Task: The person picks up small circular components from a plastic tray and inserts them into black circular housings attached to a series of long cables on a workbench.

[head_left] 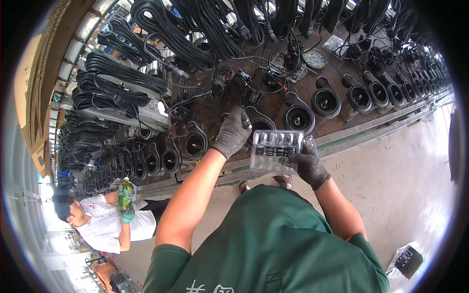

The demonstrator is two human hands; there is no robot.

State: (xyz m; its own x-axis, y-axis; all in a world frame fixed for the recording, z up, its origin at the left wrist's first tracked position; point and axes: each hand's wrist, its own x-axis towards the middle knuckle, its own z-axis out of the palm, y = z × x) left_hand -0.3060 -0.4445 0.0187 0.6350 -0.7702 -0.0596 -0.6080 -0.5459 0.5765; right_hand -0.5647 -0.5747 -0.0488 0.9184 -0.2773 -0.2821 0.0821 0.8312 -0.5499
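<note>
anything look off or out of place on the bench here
Nothing stands out. The black housings sit in a row along the bench, the right hand holds the clear tray level, and the left hand reaches for a part.

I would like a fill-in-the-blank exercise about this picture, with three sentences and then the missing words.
1. The right hand holds a clear plastic tray of small black parts from ______.
2. Both of the person's hands wear dark ______.
3. The left hand reaches to the workbench, where round black housings stand in a ______.

Missing words: below; gloves; row
</note>
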